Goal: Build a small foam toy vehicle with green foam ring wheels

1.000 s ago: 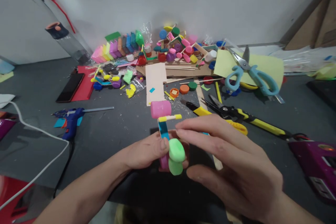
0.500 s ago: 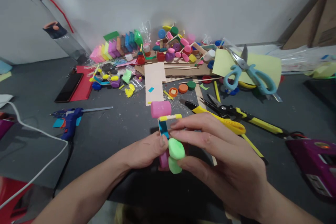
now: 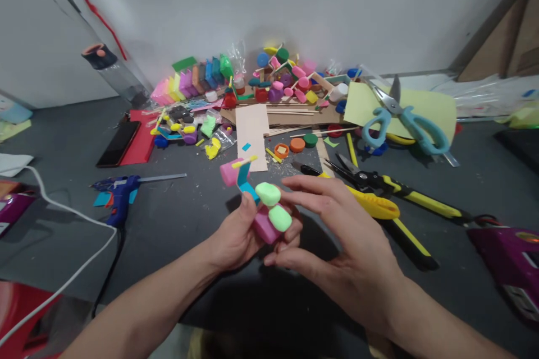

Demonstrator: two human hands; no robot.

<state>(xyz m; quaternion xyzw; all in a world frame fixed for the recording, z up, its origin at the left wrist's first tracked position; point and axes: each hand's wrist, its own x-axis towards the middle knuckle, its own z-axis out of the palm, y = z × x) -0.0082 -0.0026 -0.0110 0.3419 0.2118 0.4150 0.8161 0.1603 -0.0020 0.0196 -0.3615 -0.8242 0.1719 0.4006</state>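
Note:
My left hand grips a small handmade toy model with a bent blue strip, thumb on the near side and fingers wrapped behind. The model has a pink cylinder at its far end and another pink block at the near end. A stick with yellow ends crosses the top of the strip. Two light green clay lumps sit at the near end. My right hand is beside the model, fingers spread and thumb apart; whether a fingertip touches it, I cannot tell.
A blue glue gun lies at left near a phone. To the right are a yellow cutter, black-and-yellow pliers and light blue scissors. Coloured clay packs and several small models line the wall.
The model has turned and tilted in my left hand, so its pink far end moved left and the green lumps rose. My right fingers have drawn back from the green clay and spread.

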